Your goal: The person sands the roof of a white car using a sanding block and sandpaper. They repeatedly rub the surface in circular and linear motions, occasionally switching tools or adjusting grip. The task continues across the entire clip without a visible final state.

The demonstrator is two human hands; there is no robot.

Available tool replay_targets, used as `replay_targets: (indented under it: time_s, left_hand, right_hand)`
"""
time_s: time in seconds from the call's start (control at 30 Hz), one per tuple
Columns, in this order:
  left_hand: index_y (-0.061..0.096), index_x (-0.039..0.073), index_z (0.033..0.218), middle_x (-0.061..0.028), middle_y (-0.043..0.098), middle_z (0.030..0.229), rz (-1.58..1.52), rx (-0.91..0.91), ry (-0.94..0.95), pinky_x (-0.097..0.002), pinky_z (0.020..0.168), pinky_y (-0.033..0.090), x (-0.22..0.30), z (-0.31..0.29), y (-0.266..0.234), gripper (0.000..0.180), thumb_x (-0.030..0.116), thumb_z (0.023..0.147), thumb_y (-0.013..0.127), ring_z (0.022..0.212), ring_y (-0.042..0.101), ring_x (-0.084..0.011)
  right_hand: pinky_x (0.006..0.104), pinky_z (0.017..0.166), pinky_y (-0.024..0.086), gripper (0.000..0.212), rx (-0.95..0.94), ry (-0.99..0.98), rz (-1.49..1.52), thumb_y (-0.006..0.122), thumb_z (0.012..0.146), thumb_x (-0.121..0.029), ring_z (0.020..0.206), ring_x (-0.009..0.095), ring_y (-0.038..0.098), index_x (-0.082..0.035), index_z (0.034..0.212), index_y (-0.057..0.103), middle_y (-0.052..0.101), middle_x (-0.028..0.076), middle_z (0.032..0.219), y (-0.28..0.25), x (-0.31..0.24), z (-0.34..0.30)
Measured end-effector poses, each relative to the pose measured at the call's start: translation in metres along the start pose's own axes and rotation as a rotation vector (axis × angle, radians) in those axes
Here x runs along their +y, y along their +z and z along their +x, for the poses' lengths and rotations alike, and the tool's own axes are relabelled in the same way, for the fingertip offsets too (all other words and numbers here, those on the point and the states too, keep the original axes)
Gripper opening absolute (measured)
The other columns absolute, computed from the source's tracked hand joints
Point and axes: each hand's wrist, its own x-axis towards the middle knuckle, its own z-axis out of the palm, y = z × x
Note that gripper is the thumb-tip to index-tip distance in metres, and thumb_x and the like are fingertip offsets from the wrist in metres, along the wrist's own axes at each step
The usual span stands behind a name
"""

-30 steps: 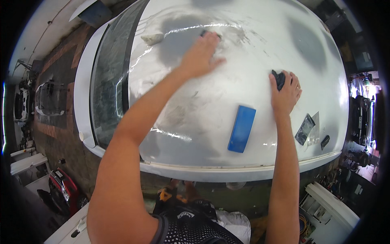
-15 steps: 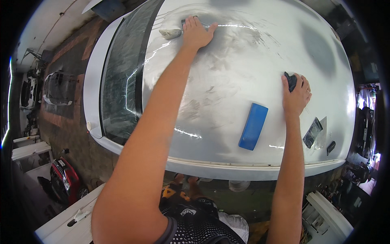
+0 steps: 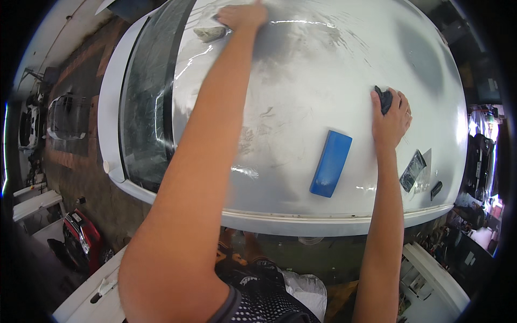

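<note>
Stretched far forward over a grey-white car roof (image 3: 301, 107), my left hand (image 3: 240, 16) presses down near the top of the view. A dark edge, seemingly a sandpaper piece (image 3: 216, 19), shows at its fingertips; the rest is covered by the hand. Just beside that hand lies a lumpy grey-beige pad or cloth (image 3: 210, 34). My right hand (image 3: 396, 118) rests on the right part of the roof, its fingers closed round a folded dark sandpaper piece (image 3: 384, 100). Between my forearms sits a long blue sanding block (image 3: 331, 164).
Dark and grey sheets (image 3: 413, 171) and a small black piece (image 3: 437, 190) lie right of my right forearm. A dark windshield (image 3: 148, 102) borders the roof's left side. The near roof edge has a trim rail (image 3: 301, 216). A red car part (image 3: 83, 237) stands on the floor at left.
My left hand has moved farther forward and a little left over the roof, with its fingers now pointing left. The right hand stays put with its dark piece. The whole view has shifted slightly.
</note>
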Motion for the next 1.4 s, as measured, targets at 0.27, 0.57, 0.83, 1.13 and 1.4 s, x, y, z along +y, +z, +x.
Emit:
replay_targets:
  time_s: [0.27, 0.57, 0.83, 1.13, 1.4]
  left_hand:
    - [0.052, 0.007, 0.151, -0.0134, 0.052, 0.156, -0.212, -0.1, 1.019, -0.042, 0.121, 0.036, -0.147, -0.071, -0.027, 0.058, 0.037, 0.103, 0.062, 0.147, 0.045, -0.0319]
    - [0.059, 0.013, 0.146, -0.0039, 0.055, 0.155, -0.267, -0.183, 1.108, -0.0395, 0.123, 0.036, -0.181, -0.059, -0.05, 0.044, 0.025, 0.103, 0.064, 0.148, 0.046, -0.0261]
    - [0.059, 0.006, 0.144, -0.0152, 0.055, 0.152, -0.218, -0.031, 1.076, -0.0432, 0.121, 0.037, -0.159, -0.125, -0.015, 0.042, 0.022, 0.106, 0.056, 0.144, 0.048, -0.0354]
    - [0.065, 0.001, 0.133, -0.0185, 0.061, 0.138, 0.05, 0.313, 0.543, -0.0451, 0.106, 0.048, -0.162, -0.108, -0.013, 0.037, 0.021, 0.104, 0.053, 0.127, 0.058, -0.0363]
    - [0.068, 0.001, 0.119, -0.0129, 0.065, 0.127, 0.055, 0.272, 0.669, -0.0468, 0.097, 0.052, -0.15, -0.101, -0.021, 0.032, 0.023, 0.1, 0.056, 0.114, 0.063, -0.0349]
  right_hand:
    - [0.0628, 0.12, 0.029, 0.062, 0.028, 0.007, -0.05, 0.062, 0.095, -0.065, 0.143, 0.033, 0.044, -0.02, 0.137, 0.062, 0.053, 0.009, 0.147, 0.0, 0.002, 0.001]
    - [0.0617, 0.12, 0.028, 0.062, 0.019, -0.007, 0.015, 0.062, 0.095, -0.066, 0.143, 0.034, 0.044, -0.02, 0.137, 0.063, 0.054, 0.009, 0.147, 0.0, 0.008, 0.004]
    - [0.0635, 0.12, 0.027, 0.064, 0.013, 0.037, -0.062, 0.061, 0.095, -0.067, 0.145, 0.034, 0.043, -0.021, 0.139, 0.062, 0.051, 0.01, 0.15, -0.004, 0.018, 0.002]
    - [0.0642, 0.121, 0.026, 0.065, -0.01, 0.036, -0.07, 0.059, 0.096, -0.069, 0.147, 0.033, 0.041, -0.021, 0.14, 0.061, 0.051, 0.009, 0.151, 0.003, 0.007, 0.002]
    - [0.0652, 0.12, 0.026, 0.066, -0.012, 0.033, -0.064, 0.058, 0.096, -0.07, 0.147, 0.033, 0.041, -0.023, 0.141, 0.06, 0.05, 0.009, 0.15, 0.003, 0.005, 0.003]
